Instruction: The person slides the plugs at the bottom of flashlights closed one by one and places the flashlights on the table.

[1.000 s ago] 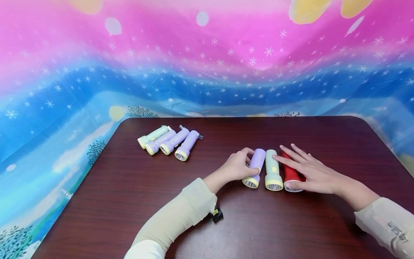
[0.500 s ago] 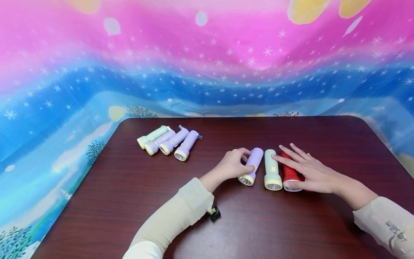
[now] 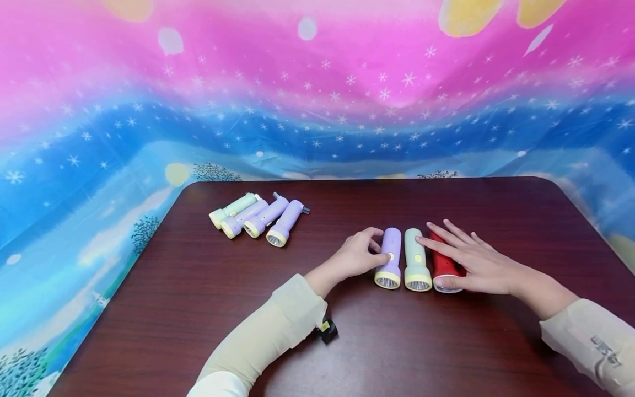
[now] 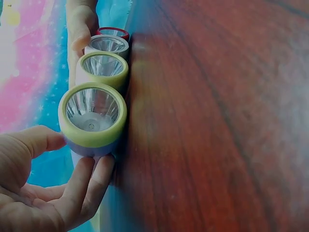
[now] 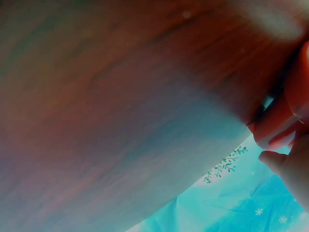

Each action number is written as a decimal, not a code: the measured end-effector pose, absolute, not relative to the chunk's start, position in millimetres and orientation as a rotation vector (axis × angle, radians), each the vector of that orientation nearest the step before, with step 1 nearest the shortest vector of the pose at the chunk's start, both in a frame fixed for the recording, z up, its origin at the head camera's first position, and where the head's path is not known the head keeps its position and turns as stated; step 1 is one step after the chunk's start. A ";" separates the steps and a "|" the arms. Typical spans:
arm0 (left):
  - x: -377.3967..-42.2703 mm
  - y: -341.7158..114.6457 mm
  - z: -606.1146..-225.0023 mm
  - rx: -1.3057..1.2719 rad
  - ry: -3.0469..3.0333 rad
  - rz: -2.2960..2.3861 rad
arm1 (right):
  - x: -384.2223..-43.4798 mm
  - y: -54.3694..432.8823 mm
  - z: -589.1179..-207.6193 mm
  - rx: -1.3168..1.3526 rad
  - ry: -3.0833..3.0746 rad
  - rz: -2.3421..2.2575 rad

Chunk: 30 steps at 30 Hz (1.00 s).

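In the head view, my left hand (image 3: 354, 253) holds a purple flashlight (image 3: 391, 248) with a pale yellow rim, its thumb near the switch. The left wrist view shows the thumb and fingertips on either side of that flashlight (image 4: 91, 140). Just right of it, slightly apart, lies a green flashlight (image 3: 415, 242). Over a red flashlight (image 3: 443, 263) with a white rim spreads my right hand (image 3: 478, 264), fingers straight, thumb on the rim. Behind that one, a further red rim (image 4: 120, 32) shows in the left wrist view; most of it is hidden.
On the table's far left lie several more flashlights: a green one (image 3: 233, 209), two purple ones close by, and a purple one (image 3: 285, 223) nearest the middle, some with plug prongs out. The dark wood table (image 3: 198, 303) ends at a printed cloth (image 3: 317, 110).
The purple flashlight under my left hand first swung its lens end left, then turned back straight, roughly parallel to the green one. My right hand has stayed in place.
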<state>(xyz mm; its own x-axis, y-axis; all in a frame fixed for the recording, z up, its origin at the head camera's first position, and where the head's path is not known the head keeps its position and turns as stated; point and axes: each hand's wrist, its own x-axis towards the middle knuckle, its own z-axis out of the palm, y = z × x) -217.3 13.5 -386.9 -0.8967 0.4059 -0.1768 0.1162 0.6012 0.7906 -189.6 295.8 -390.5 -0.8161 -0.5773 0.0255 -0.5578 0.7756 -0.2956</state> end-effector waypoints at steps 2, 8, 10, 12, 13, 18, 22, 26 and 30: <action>-216.5 13.6 -388.0 0.404 2.454 1.241 | -189.0 294.6 -388.3 -0.913 2.885 -0.457; -215.5 13.7 -390.3 0.397 2.415 1.285 | -190.8 287.0 -383.1 -0.935 2.860 -0.472; -215.2 13.3 -390.6 0.405 2.422 1.280 | -191.9 284.8 -383.7 -0.957 2.859 -0.466; -215.3 12.8 -391.1 0.415 2.427 1.275 | -192.8 283.5 -386.1 -0.979 2.865 -0.452; -215.6 12.5 -391.4 0.419 2.430 1.271 | -193.2 283.3 -387.6 -0.990 2.870 -0.443; -219.3 9.4 -392.9 0.446 2.441 1.260 | -195.1 283.7 -394.8 -1.031 2.915 -0.386; -221.9 3.8 -392.2 0.466 2.437 1.256 | -196.2 283.9 -396.8 -1.041 2.937 -0.361; -222.3 -5.2 -389.9 0.480 2.461 1.244 | -196.3 283.6 -398.2 -1.038 2.941 -0.349; -222.7 -17.3 -385.2 0.485 2.491 1.253 | -196.0 283.1 -398.6 -1.035 2.937 -0.350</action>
